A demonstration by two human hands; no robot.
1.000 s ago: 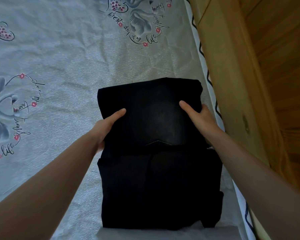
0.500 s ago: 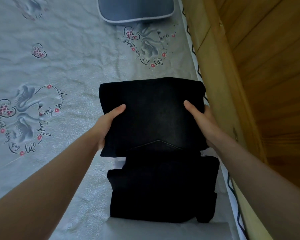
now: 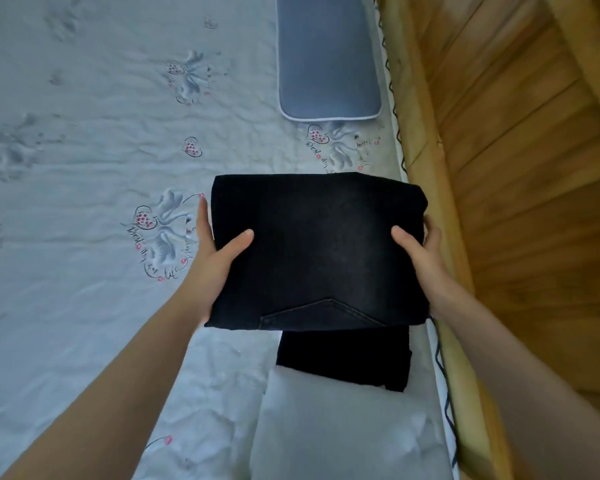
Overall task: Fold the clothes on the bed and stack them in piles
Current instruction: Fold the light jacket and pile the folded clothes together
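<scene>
A folded pair of black jeans [image 3: 319,251] is held up above the bed, back pocket seam showing at its near edge. My left hand [image 3: 213,258] grips its left side, thumb on top and fingers under. My right hand [image 3: 418,254] grips the right side the same way. Beneath and nearer to me lies another folded black garment [image 3: 343,358] on the bed. A folded white garment [image 3: 343,431] lies closest to me, overlapping the black one's near edge.
The bed sheet [image 3: 101,168] is pale grey with swan and heart prints. A blue-grey pillow [image 3: 326,57] lies at the far end by the wooden bed frame [image 3: 426,168]. Wooden wall panelling [image 3: 534,168] runs along the right.
Both hands have lifted the folded jeans off the lower black garment and carried them farther away from me. My view has tilted up, bringing the pillow and the white garment into sight.
</scene>
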